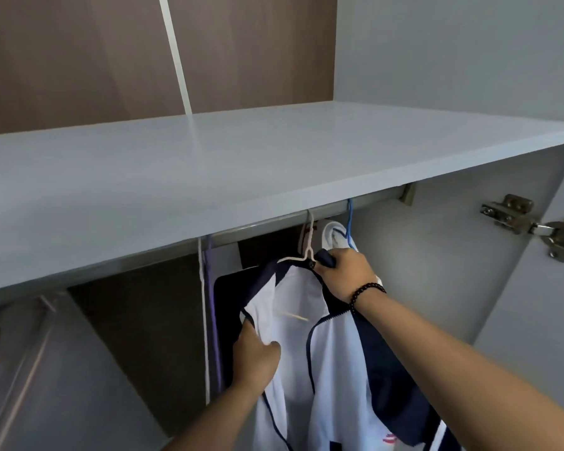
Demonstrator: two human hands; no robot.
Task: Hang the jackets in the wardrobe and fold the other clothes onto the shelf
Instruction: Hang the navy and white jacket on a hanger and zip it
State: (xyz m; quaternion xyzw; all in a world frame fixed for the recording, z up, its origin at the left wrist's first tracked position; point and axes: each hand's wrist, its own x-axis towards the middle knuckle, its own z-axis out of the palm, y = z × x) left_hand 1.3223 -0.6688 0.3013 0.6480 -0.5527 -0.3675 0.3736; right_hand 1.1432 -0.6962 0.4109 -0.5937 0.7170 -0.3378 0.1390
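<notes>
Above both hands runs the wide grey shelf (241,164), nothing folded on it that I can see, and tucked under its front lip is the rail (274,224). Below that, between the two hands and hanging down past them, is the white and navy jacket (336,369), open at the zip, draped on a pale hanger (308,252) whose hook is over the rail just above the right hand.

The right hand (345,271) is closed round the navy collar at the top of the jacket, right beside the hanger's neck. The left hand (258,353), lower and to the left, pinches the white front panel, pulling it out towards the wardrobe's dark back.

Just behind the right hand hangs another white garment (334,237) on a blue hanger (349,222). Left of the left hand dangle a white and a purple hanger (214,320), bare as far as I can tell.

The worry, to my eye: the left shoulder does not look seated. If the left hand lets go before the cloth is over the hanger's arm, that side could slide off and the jacket drop. A tug at the collar might also lift the hook off the rail, or knock the blue hanger along it.
</notes>
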